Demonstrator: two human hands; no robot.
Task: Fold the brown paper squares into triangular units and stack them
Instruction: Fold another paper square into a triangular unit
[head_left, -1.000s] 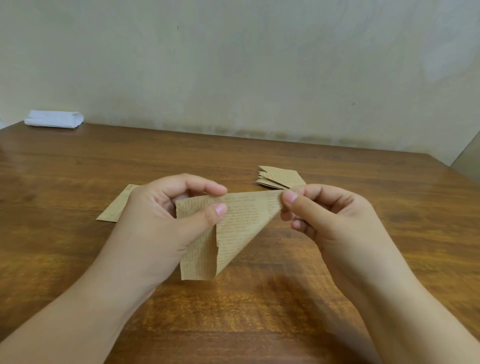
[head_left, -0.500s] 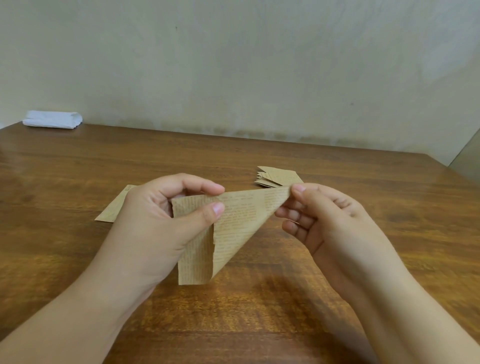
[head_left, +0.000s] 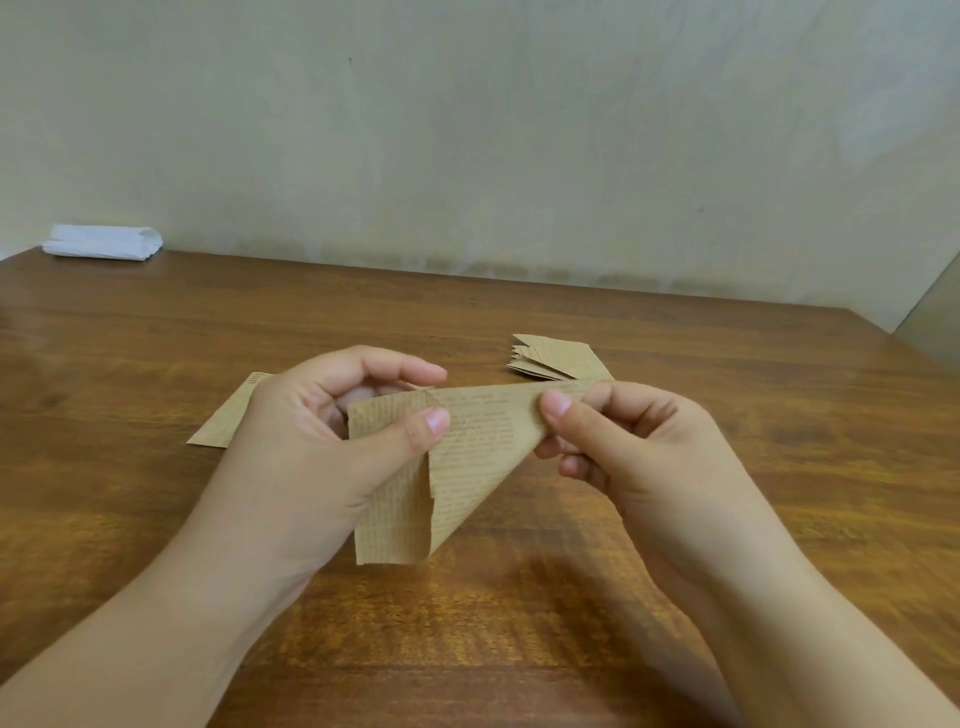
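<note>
Both hands pinch the half-folded brown paper (head_left: 467, 462) above the worktop (head_left: 727, 519) — left hand (head_left: 332, 441) at its left corner, right hand (head_left: 623, 447) at its right tip. Uneven pull could skew the crease — or tear it.

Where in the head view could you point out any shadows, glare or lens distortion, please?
Head view: the hands cast a soft shadow on the table below the paper being folded; pale sheen shows on the wood at far left; the table's far edge bows from the wide-angle lens; print on the paper stays legible.
</note>
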